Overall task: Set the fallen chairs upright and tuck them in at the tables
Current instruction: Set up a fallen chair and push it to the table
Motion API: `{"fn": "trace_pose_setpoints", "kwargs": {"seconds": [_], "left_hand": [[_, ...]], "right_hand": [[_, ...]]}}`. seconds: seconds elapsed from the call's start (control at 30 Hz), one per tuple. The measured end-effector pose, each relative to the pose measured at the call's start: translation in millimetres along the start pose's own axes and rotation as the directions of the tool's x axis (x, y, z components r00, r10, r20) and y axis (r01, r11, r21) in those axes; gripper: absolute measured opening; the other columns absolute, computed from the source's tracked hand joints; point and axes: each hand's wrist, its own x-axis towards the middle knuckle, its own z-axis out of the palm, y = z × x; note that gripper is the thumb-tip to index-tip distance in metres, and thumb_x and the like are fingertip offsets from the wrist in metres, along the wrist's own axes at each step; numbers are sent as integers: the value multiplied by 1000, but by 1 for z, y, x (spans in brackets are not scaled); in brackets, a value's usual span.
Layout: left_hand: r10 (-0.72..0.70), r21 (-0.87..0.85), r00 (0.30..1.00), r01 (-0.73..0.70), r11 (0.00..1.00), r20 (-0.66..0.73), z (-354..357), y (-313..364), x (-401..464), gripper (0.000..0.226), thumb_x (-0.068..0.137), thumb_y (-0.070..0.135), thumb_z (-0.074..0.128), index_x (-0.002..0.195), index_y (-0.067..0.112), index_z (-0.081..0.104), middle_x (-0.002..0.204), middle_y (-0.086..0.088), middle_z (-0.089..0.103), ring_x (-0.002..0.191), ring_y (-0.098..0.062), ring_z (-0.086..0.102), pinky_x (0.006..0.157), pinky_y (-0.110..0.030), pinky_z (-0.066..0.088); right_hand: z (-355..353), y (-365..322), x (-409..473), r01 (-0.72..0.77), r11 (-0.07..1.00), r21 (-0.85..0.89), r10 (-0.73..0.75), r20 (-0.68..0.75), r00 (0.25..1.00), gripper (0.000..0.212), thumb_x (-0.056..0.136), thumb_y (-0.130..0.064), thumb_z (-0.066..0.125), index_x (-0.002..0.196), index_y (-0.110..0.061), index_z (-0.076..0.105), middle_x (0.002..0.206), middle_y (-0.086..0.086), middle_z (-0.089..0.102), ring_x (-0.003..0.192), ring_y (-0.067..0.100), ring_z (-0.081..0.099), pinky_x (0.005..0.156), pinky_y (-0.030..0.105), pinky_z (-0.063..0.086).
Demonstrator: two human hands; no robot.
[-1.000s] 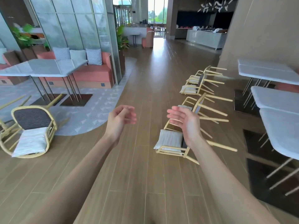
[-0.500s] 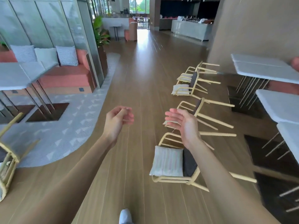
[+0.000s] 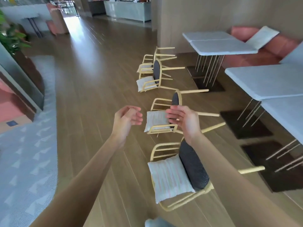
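Four pale wooden armchairs lie tipped in a row right of centre, legs pointing toward the grey-topped tables [image 3: 268, 82] at right; nearest fallen armchair with dark back pad and striped cushion [image 3: 177, 176] sits lower centre; left hand [image 3: 127, 118] and right hand [image 3: 182, 118] hover empty, fingers loosely spread, likely readying a grab; dark table bases [image 3: 255, 176] crowd the tuck-in path.

Glossy wood-plank floor [image 3: 98, 79]; pale wooden chairs [image 3: 180, 185], striped cloth cushions [image 3: 168, 177].

Four cane chairs [image 3: 177, 174] tipped on wood floor beside white tables [image 3: 268, 82]
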Motion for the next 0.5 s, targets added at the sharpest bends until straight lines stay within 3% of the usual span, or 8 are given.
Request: {"fn": "trace_pose_setpoints", "kwargs": {"seconds": [0.27, 0.4, 0.5], "left_hand": [[2, 24, 996, -4, 1000, 95, -35, -27, 196, 18, 94, 6, 53, 97, 3, 70, 78, -8, 69, 72, -24, 68, 71, -35, 59], [63, 2, 997, -63, 998, 48, -71, -14, 310, 19, 95, 4, 51, 97, 4, 70, 80, -9, 69, 72, -22, 68, 72, -36, 59], [106, -21, 994, -107, 994, -22, -107, 0, 398, 20, 96, 3, 49, 99, 2, 69, 83, -12, 68, 74, -24, 67, 72, -36, 59]], "right_hand": [[71, 20, 167, 64, 998, 4, -63, -129, 990, 27, 95, -19, 53, 102, -3, 73, 99, 14, 78, 95, 31, 74, 81, 35, 58], [138, 13, 264, 86, 996, 13, -84, -114, 990, 27, 96, -19, 51, 103, -3, 72, 100, 14, 78, 90, 28, 73, 88, 41, 56], [201, 1, 338, 97, 995, -21, -98, -72, 993, 27, 97, -17, 51, 103, -2, 72, 100, 16, 77, 88, 27, 73, 84, 38, 58]]}}
